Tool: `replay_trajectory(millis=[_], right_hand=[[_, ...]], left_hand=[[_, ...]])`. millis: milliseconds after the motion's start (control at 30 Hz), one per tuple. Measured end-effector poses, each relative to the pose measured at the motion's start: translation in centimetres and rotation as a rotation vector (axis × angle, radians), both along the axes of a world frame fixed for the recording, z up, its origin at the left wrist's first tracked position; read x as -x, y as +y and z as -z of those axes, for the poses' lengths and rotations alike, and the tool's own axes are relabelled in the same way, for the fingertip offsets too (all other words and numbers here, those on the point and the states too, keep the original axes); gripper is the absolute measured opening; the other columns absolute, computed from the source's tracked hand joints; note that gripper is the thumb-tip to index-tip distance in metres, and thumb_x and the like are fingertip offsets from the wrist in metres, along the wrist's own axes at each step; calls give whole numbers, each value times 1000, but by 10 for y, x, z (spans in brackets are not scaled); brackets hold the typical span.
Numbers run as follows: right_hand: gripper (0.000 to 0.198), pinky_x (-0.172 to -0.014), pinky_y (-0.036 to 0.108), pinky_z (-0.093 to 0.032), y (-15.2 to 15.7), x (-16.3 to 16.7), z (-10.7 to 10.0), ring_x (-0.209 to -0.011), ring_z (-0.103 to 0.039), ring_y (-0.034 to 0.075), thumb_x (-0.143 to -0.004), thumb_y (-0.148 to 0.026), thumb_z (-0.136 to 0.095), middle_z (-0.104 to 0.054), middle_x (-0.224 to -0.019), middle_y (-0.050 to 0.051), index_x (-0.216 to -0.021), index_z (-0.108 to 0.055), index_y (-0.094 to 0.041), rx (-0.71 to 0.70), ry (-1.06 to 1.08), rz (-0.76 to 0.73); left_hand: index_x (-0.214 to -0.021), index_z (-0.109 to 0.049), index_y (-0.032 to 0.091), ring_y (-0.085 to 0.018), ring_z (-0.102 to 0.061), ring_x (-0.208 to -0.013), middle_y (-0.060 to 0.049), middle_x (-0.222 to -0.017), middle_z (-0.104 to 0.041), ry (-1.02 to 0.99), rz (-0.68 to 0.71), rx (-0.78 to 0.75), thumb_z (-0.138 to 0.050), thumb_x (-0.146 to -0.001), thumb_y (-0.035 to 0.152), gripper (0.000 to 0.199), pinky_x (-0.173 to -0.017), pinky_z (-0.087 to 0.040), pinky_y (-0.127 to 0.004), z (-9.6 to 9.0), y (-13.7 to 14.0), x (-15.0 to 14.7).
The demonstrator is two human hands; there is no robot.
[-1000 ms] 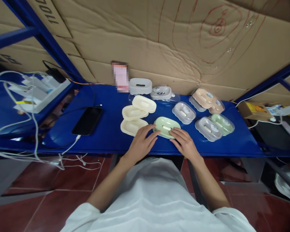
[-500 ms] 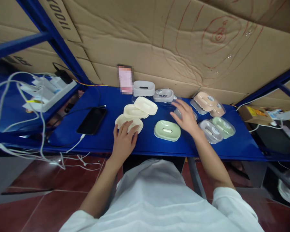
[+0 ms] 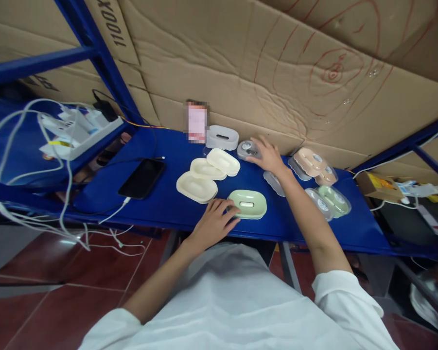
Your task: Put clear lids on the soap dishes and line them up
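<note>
Blue surface [image 3: 167, 204] carries a black phone [image 3: 142, 178], three cream soap dishes [image 3: 197, 186], a green soap dish [image 3: 247, 203], and more dishes [image 3: 328, 199] on the right.

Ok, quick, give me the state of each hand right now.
Left hand: open, fingers touching the green soap dish.
Right hand: open, resting on the grey soap dish at the back.

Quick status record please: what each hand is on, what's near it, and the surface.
left hand: fingertips on the near-left edge of the green soap dish
right hand: reaching back, resting on the grey soap dish by the cardboard wall
nearby: three cream soap dishes, black phone
surface: blue shelf
</note>
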State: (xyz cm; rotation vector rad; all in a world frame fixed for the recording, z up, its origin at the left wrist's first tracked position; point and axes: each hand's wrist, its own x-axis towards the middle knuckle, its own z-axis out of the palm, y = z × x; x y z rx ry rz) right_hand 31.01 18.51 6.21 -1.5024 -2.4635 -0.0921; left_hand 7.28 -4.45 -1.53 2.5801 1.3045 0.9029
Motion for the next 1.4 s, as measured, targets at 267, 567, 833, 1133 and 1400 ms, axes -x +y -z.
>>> replay_trajectory(millis=[267, 567, 833, 1133, 1400], right_hand=[[52, -122, 63, -42, -13, -8, -9, -154, -47, 42, -107, -47, -61, -54, -164, 19, -151, -66, -19, -182, 118, -1], [52, -126, 54, -47, -200, -32, 49, -155, -51, 32, -109, -46, -60, -54, -164, 12, -160, -57, -32, -24, 461, -182], [76, -131, 59, -42, -219, -30, 79, -166, -33, 34, -106, -34, -69, -35, -179, 7, -173, -34, -41, -45, 365, -301], [82, -130, 53, -46, -230, -31, 80, -160, -44, 32, -101, -39, -75, -44, -174, 3, -172, -34, -45, -94, 324, -192], [81, -130, 55, -46, -228, -31, 76, -161, -42, 33, -104, -45, -70, -35, -178, 3, -173, -29, -44, 44, 289, -179]], left_hand=[[-109, -68, 23, -29, -58, -141, -12, -144, -56, -268, 20, 104, -69, -104, 29, 8, -120, -51, -47, 3, 0, 8], [-168, -30, 37, -32, -36, -165, -12, -177, -31, -436, 11, 305, -78, -99, 33, 84, -130, -44, -51, 9, 6, 9], [-159, -50, 33, -29, -42, -162, -10, -174, -42, -377, 10, 291, -76, -101, 38, 64, -133, -39, -51, 15, 10, 11], [-159, -50, 32, -29, -44, -161, -12, -172, -44, -342, 43, 312, -71, -105, 37, 58, -132, -40, -51, 12, 7, 10], [-159, -50, 32, -30, -43, -161, -11, -172, -44, -337, 42, 291, -68, -106, 39, 56, -133, -39, -52, 12, 8, 11]])
